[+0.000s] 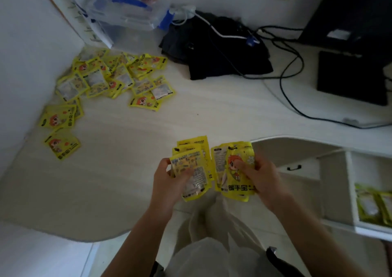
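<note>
Sorting yellow packets is the work in hand, as we judge it. Both hands are clenched on stock. Our left hand (167,183) pinches a fanned left stack (191,170), thumb on top, backs up. Our right hand (261,177) grips the right stack (233,170), cartoon front up. Both stacks sit at the near edge of the desk (127,170), at six o'clock, partly over the lap and just beside each other.

Risks, as judged:
- Slick film. The packets look glossy, flat and rectangular, with sealed rims. A fan held only by a pinch could slide apart and drop to the floor.
- Mixed faces. The left stack shows print and a pale window, the right stack shows fronts. Merging them carelessly would leave the faces unaligned.
- Loose pile (110,77) at ten o'clock, overlapping, near the wall. A tossed packet could scatter it.
- Cables (281,83) at two o'clock cross the desk, and a sweeping arm could snag them.

Other notes: the desk is matt, with pale grain and a rounded edge. Dark cloth (222,60) at twelve o'clock looks soft and crumpled. The clear box (131,20) at eleven o'clock is rigid, with blue clips. The shelf (351,192) at four o'clock holds more packets.
</note>
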The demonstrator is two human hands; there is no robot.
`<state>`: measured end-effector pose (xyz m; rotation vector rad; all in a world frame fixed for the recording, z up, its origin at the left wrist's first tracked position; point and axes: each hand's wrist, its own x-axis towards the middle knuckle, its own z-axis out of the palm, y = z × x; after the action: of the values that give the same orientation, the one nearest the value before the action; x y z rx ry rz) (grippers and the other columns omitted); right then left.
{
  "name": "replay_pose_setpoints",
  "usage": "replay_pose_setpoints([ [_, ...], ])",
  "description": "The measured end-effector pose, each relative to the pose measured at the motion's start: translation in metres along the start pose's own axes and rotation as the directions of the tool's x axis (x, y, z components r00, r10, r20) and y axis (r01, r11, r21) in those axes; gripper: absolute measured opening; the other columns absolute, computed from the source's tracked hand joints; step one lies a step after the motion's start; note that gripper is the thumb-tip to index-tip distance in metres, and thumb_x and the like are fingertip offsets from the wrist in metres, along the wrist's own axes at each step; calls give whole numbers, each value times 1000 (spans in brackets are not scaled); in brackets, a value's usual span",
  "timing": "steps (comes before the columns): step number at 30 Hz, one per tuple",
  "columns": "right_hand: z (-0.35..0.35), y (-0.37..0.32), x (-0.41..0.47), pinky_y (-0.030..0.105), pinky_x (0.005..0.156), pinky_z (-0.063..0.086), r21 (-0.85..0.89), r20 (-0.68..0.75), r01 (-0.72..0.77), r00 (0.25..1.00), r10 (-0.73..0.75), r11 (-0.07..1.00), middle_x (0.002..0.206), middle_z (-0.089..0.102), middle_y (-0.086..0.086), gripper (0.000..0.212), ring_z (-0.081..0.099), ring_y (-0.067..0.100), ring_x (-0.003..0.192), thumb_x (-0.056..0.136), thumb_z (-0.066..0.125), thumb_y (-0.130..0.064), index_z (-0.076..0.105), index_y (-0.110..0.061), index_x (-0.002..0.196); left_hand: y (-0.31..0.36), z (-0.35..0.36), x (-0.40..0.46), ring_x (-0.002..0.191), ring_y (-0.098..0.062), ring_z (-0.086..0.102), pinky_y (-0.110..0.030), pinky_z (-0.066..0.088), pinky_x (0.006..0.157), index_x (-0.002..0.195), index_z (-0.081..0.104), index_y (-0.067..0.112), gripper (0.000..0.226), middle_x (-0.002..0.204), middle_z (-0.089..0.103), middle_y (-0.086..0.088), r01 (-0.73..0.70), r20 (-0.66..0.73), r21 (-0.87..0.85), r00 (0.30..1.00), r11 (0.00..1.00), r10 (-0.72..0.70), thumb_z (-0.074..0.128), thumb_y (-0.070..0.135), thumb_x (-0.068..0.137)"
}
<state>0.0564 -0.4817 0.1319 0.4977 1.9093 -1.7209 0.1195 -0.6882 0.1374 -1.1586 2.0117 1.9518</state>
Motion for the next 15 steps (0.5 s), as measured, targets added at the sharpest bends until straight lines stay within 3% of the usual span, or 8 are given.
replay_pose_setpoints([
  [8, -79, 39, -58, 57, 78, 57, 183, -161, 3, 987, 27, 983, 90, 75, 15, 21, 73, 34, 82, 83, 72, -19, 69, -7, 100, -10, 63, -34, 71, -9, 71, -17, 52, 56, 97, 62, 14, 31, 87, 74, -1, -89, 215, 174, 975, 981, 50, 81, 10, 74],
  [11, -111, 56, -78, 57, 77, 57, 254, -213, 9, 976, 47, 967, 91, 75, 17, 24, 73, 35, 83, 82, 72, -20, 68, -5, 101, -15, 95, -52, 65, 0, 68, -12, 48, 53, 100, 60, 17, 31, 87, 72, 3, -117, 301, 203, 952, 972, 52, 80, 11, 76],
  [15, -162, 82, -107, 57, 74, 57, 329, -288, 29, 955, 72, 944, 91, 74, 19, 33, 72, 37, 82, 77, 74, -21, 66, -2, 103, -27, 142, -85, 78, -7, 70, -20, 48, 63, 103, 58, 21, 36, 95, 73, 3, -119, 378, 243, 925, 963, 19, 81, 17, 75],
])
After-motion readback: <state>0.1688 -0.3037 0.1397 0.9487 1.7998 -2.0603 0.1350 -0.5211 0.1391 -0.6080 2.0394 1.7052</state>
